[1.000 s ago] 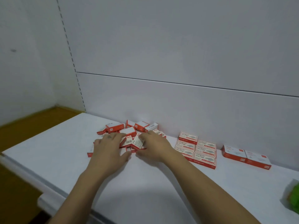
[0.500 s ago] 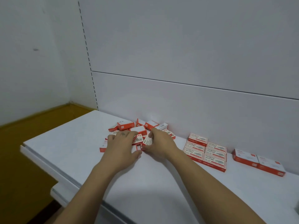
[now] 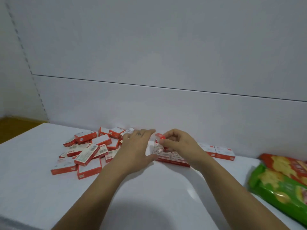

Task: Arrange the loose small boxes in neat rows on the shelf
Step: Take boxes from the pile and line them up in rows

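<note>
A loose heap of several small red-and-white boxes (image 3: 86, 151) lies on the white shelf (image 3: 149, 188) at the left. Several boxes (image 3: 172, 156) lie flat in neat rows beside it, partly hidden under my hands. Two larger boxes (image 3: 222, 151) stand side by side against the back panel to the right. My right hand (image 3: 179, 143) pinches one small box (image 3: 159, 136) and holds it just above the neat rows. My left hand (image 3: 136, 151) hovers with straight fingers between the heap and the rows, its thumb near the rows' front left corner.
Green and red snack bags (image 3: 282, 185) lie at the shelf's right edge. The white back panel (image 3: 166, 105) rises directly behind the boxes. A perforated upright (image 3: 29, 67) and yellow floor (image 3: 16, 127) are at the far left.
Both hands have left the heap and moved right to the neat rows. My right hand has carried a small box there. The camera has swung right, bringing the snack bags into view.
</note>
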Tool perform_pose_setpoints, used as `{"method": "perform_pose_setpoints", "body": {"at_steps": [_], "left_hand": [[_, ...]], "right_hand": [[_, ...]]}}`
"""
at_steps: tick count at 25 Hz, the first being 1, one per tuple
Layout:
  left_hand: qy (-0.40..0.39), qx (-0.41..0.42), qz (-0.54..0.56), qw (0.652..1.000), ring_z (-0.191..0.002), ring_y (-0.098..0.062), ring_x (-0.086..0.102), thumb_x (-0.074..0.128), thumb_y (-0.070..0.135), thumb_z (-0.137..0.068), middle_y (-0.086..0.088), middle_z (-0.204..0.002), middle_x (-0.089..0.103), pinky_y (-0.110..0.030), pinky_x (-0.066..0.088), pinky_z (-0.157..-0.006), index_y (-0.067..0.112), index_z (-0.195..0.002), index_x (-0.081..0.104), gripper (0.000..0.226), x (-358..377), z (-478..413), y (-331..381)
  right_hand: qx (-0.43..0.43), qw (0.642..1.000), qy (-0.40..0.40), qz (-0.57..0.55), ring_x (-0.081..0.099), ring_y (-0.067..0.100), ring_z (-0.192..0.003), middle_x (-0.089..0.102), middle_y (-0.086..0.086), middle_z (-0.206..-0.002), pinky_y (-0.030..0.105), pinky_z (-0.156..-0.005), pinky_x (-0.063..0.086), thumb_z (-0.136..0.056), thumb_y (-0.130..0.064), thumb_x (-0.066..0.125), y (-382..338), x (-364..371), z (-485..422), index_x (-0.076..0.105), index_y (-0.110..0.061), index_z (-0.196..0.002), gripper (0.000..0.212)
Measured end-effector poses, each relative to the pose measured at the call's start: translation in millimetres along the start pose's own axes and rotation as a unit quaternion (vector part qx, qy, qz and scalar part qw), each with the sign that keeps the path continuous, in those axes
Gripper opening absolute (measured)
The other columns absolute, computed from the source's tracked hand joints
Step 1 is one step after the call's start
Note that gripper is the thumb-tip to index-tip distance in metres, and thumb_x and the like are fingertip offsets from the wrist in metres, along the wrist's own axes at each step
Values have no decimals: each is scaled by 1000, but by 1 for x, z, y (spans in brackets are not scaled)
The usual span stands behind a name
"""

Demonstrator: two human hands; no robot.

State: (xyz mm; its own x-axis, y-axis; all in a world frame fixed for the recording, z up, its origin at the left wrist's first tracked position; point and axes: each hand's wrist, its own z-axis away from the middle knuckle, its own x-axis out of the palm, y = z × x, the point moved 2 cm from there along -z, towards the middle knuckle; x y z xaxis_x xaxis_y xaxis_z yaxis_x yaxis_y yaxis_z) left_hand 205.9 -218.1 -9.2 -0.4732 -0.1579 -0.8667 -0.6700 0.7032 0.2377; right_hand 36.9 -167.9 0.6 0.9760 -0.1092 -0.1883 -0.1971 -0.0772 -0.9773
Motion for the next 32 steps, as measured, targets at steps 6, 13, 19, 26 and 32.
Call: {"method": "perform_pose_setpoints", "body": {"at_steps": [6, 13, 19, 26, 32], "left_hand": [[9, 111, 103, 988, -96, -12, 54, 65, 56, -75, 12, -106, 61, -33, 38, -86, 28, -112, 51, 48, 23, -45, 68], [-12, 58, 214, 975, -93, -3, 55, 72, 50, -73, 17, -105, 60, -19, 50, -75, 42, -112, 40, 51, 51, -22, 64], [-16, 22, 316, 948, -93, -2, 60, 79, 42, -69, 19, -102, 58, -16, 53, -72, 41, -102, 42, 50, 44, -16, 63], [-38, -25, 439, 897, -90, 0, 63, 83, 22, -68, 18, -95, 66, -13, 51, -64, 38, -98, 54, 45, 42, -17, 67], [-44, -121, 604, 786, -88, -17, 70, 71, 10, -80, 2, -97, 73, -30, 57, -70, 31, -120, 48, 51, 44, -20, 64]], "right_hand": [[30, 994, 66, -87, 68, 31, -92, 71, 22, -98, 42, -85, 55, -94, -14, 52, 5, -62, 34, 66, 5, -97, 24], [20, 991, 123, 41, 68, 8, -75, 75, -1, -84, 25, -66, 55, -94, -20, 55, 25, -63, 52, 76, -20, -84, 24], [-31, 981, 181, 58, 65, 13, -58, 74, -5, -81, 25, -58, 54, -94, -11, 50, 34, -58, 59, 65, -34, -106, 29], [-21, 977, 198, 74, 68, 13, -66, 74, -8, -83, 22, -55, 52, -93, -7, 51, 34, -55, 62, 67, -23, -98, 23], [13, 988, 150, -29, 70, 23, -65, 74, 6, -77, 29, -57, 51, -89, -9, 62, 29, -53, 65, 58, -9, -97, 9]]}}
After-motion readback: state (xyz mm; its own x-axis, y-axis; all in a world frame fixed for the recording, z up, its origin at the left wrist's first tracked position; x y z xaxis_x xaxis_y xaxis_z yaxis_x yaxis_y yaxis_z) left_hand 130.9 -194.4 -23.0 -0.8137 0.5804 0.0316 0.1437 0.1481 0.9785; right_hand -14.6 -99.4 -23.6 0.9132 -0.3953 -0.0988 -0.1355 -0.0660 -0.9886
